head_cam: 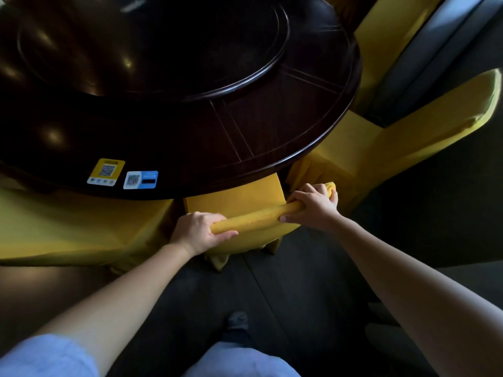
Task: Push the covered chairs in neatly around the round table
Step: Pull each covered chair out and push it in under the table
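Now left hand (200,231) gripping yellow chair back (253,217), right hand (313,206) gripping too.

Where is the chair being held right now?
Head view, centre: the chair sits at the near edge of the table, seat partly under it, between the left chair and right chair. The left hand and right hand grip its top rail.

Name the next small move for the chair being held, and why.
Probably a short push straight toward the table. The left hand and right hand both grip the top of the chair, and a strip of its seat shows before the table edge, so it looks not fully tucked in.
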### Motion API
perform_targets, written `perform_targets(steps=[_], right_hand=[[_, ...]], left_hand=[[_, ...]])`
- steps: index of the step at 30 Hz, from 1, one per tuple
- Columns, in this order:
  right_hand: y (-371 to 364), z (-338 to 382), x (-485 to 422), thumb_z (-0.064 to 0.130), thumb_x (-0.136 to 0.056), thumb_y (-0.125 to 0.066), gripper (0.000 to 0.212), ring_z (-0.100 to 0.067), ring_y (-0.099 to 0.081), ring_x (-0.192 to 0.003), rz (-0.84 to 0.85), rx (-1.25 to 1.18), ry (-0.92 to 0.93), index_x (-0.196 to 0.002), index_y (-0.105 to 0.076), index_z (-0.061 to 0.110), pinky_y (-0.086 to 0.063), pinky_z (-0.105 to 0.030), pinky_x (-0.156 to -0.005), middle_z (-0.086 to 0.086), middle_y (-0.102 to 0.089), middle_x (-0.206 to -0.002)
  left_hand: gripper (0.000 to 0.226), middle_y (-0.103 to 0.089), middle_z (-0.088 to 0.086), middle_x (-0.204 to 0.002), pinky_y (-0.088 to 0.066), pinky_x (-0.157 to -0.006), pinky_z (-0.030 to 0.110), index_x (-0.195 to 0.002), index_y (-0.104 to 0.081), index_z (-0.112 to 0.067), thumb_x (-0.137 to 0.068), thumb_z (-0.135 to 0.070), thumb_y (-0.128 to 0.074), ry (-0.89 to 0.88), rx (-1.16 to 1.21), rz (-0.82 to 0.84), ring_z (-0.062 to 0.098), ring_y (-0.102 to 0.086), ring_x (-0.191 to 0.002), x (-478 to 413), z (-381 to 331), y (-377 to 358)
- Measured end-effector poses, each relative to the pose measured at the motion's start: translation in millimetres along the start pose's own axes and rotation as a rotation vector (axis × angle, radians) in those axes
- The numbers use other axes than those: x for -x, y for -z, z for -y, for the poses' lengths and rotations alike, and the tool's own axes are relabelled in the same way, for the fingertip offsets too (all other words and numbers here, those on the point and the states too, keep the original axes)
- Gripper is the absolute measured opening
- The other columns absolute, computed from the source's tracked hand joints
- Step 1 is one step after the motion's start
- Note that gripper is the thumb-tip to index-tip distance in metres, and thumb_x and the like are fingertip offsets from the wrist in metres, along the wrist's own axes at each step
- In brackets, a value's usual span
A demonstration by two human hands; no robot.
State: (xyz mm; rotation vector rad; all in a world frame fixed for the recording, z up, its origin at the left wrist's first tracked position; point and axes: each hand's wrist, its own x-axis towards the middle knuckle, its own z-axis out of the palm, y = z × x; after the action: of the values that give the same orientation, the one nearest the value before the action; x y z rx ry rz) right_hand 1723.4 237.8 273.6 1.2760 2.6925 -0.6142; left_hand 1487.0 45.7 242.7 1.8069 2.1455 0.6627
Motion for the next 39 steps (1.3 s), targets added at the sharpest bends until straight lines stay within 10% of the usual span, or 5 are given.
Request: perform_targets(steps=[17,27,39], right_hand=[[-11.8,9.5,28.3,0.067,-0.072,-0.061,0.051,-0.020,-0.029,-0.127,-0.177,-0.069,-0.017,-0.115,-0.058,0.038,-0.022,-0.054,-0.106,0.006,-0.048,-0.122],[9.5,-42.8,43.1,0.039,-0.096,-0.045,0.042,-0.022,-0.026,-0.139,-0.224,-0.169,-0.012,-0.137,-0.045,0.030,-0.025,-0.044,-0.112,0.002,-0.038,-0.148],[70.8,-210.4,66.6,0.050,-0.095,-0.040,0.062,-0.017,0.008,-0.146,-0.276,-0.092,-0.275,-0.149,-0.014,0.035,-0.002,-0.049,-0.115,0.007,-0.001,-0.159]], left_hand=[[0.081,-0.052,0.002,-0.137,-0.041,-0.100,0.042,-0.135,-0.046,-0.028,-0.076,-0.081,-0.031,0.290,-0.076,0.620,0.025,-0.048,-0.123,-40.6,-34.3,6.8],[0.068,-0.034,-0.006,-0.151,-0.032,-0.108,0.036,-0.144,-0.026,-0.037,-0.085,-0.068,-0.036,0.013,0.254,0.572,0.016,-0.033,-0.136,-105.0,-133.6,-30.0],[0.068,0.003,-0.008,-0.159,0.005,-0.115,0.044,-0.149,0.000,-0.032,-0.092,-0.060,-0.027,-0.234,-0.074,0.472,0.012,0.008,-0.144,-235.4,-276.5,-115.9]])
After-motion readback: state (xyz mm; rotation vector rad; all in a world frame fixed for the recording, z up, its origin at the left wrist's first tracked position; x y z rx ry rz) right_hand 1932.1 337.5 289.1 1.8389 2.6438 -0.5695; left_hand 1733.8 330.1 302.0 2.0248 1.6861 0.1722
